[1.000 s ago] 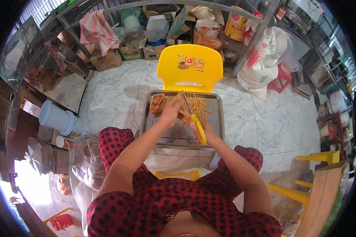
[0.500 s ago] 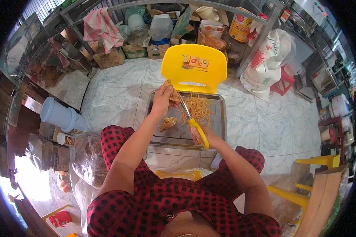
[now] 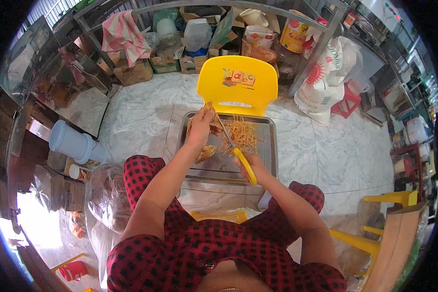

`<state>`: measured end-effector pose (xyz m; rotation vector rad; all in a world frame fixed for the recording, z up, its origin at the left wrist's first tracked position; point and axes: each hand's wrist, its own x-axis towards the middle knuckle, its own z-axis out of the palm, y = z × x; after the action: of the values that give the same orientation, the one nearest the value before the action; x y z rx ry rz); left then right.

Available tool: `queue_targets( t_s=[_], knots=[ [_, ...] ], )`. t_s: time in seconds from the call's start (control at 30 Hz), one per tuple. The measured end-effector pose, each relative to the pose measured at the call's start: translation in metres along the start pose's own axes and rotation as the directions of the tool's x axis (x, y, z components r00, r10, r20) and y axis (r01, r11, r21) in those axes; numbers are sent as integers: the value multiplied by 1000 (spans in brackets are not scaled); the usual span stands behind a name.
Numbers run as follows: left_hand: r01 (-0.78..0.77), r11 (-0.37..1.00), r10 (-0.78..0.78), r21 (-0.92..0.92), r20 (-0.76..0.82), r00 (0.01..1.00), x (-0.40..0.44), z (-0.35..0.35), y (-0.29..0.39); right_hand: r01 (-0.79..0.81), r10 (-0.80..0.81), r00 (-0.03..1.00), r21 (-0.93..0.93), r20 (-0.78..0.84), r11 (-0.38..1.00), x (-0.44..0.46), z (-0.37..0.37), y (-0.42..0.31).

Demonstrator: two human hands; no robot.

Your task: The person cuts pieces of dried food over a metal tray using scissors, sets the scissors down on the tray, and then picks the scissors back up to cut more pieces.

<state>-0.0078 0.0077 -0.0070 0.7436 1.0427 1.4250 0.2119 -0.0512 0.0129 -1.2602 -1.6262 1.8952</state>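
Over the left part of a metal tray point(image 3: 268, 163), my left hand point(image 3: 200, 127) is closed around a brown, wrinkled, flat piece of food point(image 3: 214, 118) whose exact kind I cannot make out. My right hand point(image 3: 256, 168) grips yellow-handled scissors point(image 3: 242, 160), their blades pointing up and left to the edge of that piece. Below the blades and to their right lies a loose heap of thin golden-brown strips point(image 3: 243, 136). Another folded brown piece point(image 3: 207, 153) rests on the tray under my left wrist.
A yellow chair point(image 3: 238, 73) stands at the tray's far edge. Light-blue buckets point(image 3: 65, 136) are on the left, and a white printed sack point(image 3: 321, 87) stands at the back right. Boxes and bags line the back beneath a metal frame. Yellow stool legs point(image 3: 357, 241) show at the lower right.
The scissors have shifted slightly, with the handles looking closer together and the blades nearer closed. Both hands keep their hold, and the left one has barely moved.
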Motion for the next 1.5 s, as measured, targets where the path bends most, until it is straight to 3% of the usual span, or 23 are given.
queue_targets(
  t_s=[0.17,0.27,0.37,0.67,1.1,1.2,1.27,1.37,1.5],
  knots=[
    [-16,996,26,85,-119,993,-11,11,12,38,-37,999,-76,6,996,6,-3,6],
    [11,1000,-9,18,-146,989,-9,8,12,73,-73,997,-84,-3,994,6,-1,6],
    [1,999,3,53,-68,998,-7,3,12,46,-46,999,-114,-2,992,3,0,1],
    [54,960,-38,276,-63,997,-15,15,-1,62,-61,998,-21,34,998,10,0,5],
    [48,980,-44,193,-25,999,-14,14,-4,46,-46,998,-8,-46,999,1,7,1],
    [39,979,-38,202,-7,999,-15,15,-9,71,-69,997,76,-26,995,4,8,5],
    [-41,973,23,226,83,996,-17,17,-16,45,-45,999,-1,-22,999,10,2,5],
    [37,984,-55,174,101,993,-16,16,-13,66,-68,997,-45,-33,997,5,2,-2],
    [38,989,-39,145,4,999,-21,26,-7,37,-48,995,-111,-93,993,5,1,-2]
  ],
)
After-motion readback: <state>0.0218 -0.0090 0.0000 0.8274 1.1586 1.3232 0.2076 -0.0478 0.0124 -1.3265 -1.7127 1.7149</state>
